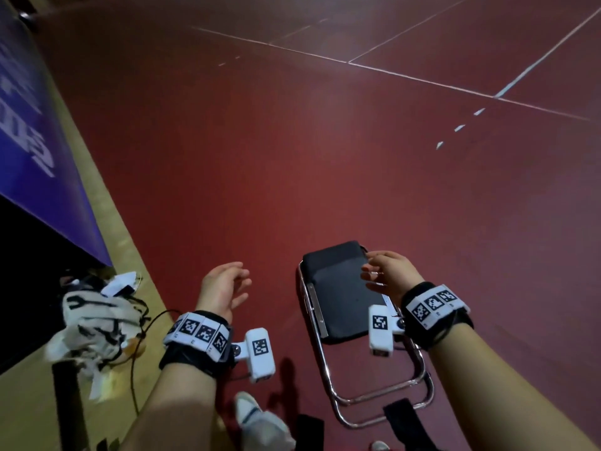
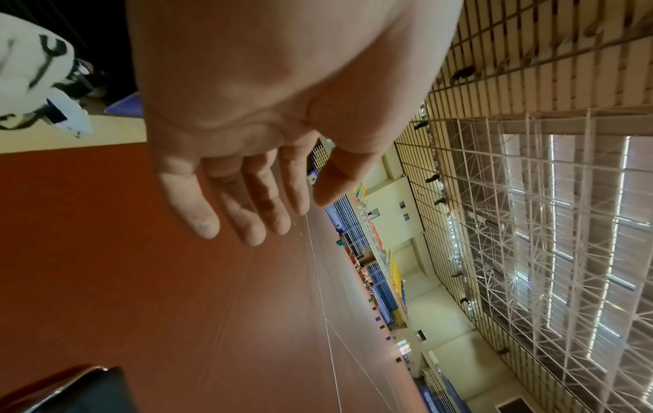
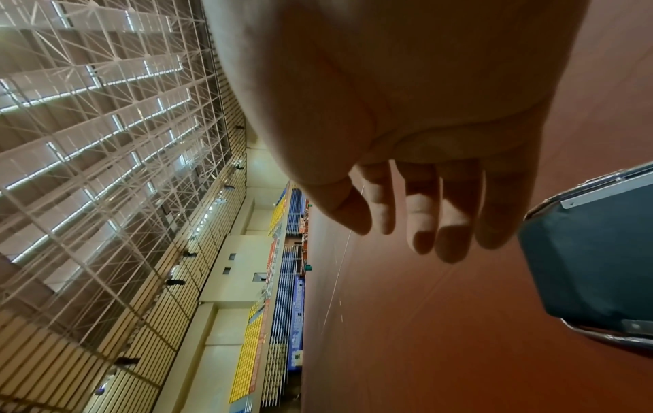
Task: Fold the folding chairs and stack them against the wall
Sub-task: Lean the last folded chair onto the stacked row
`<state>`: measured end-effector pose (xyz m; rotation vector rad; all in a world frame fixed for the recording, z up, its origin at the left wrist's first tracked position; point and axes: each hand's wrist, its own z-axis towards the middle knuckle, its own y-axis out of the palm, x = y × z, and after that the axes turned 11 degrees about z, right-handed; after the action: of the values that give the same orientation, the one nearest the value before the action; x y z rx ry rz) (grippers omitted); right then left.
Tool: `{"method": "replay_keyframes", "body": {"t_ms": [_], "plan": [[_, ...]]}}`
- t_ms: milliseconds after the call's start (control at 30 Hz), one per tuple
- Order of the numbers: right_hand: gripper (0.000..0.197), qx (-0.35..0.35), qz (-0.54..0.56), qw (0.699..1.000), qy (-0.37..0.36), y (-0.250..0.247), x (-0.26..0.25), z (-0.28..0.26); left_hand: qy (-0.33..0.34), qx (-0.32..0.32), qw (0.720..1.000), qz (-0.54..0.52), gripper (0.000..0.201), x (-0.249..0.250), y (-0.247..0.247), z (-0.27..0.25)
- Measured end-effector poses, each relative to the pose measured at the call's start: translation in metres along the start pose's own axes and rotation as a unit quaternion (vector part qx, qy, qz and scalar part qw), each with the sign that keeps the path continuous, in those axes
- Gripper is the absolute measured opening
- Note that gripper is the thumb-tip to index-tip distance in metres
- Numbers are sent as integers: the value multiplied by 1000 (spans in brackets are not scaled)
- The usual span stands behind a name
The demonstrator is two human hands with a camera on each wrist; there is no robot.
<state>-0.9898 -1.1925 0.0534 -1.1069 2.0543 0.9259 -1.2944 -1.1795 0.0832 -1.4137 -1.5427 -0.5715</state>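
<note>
A folded chair (image 1: 344, 294) with black padding and a chrome tube frame lies flat on the red floor, below and between my arms. My right hand (image 1: 377, 271) hovers over its right upper edge with relaxed fingers, holding nothing. The right wrist view shows the fingers (image 3: 424, 223) free in the air, with the chair (image 3: 593, 265) off to the right. My left hand (image 1: 234, 284) hangs open in the air to the left of the chair, apart from it. A corner of the chair (image 2: 70, 391) shows at the bottom left of the left wrist view, far from the left hand (image 2: 254, 212).
A blue banner (image 1: 35, 151) along the wall runs up the left side, with a tan strip of floor below it. A white printed cloth (image 1: 94, 323) and black cables (image 1: 136, 353) lie at the lower left. My white shoe (image 1: 257, 421) is at the bottom. Red floor stretches ahead.
</note>
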Motion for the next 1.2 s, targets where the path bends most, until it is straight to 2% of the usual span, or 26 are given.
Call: {"method": "replay_keyframes", "body": {"t_ms": [133,267,367,467,600,800,1033,1200], "plan": [[17,39,17,999,-11,73,5,59,5,-45,999,14,20,24,-21,105],[18,79,48,996,-9,163,10,108,5,-68,997,39,21,60,-64,205],[16,86,71,994,-3,223,4,129,-1,-72,996,58,21,90,-95,263],[16,105,89,990,-12,258,-6,151,8,-97,992,77,21,119,-100,313],[17,152,110,982,-18,270,-16,181,9,-147,984,104,21,145,-70,359],[17,213,162,963,-40,262,-44,231,41,-231,961,145,20,195,4,419],[17,258,209,940,-73,258,-105,293,86,-274,942,174,20,274,83,479],[16,311,235,918,-75,253,-125,317,82,-330,916,212,20,299,141,510]]}}
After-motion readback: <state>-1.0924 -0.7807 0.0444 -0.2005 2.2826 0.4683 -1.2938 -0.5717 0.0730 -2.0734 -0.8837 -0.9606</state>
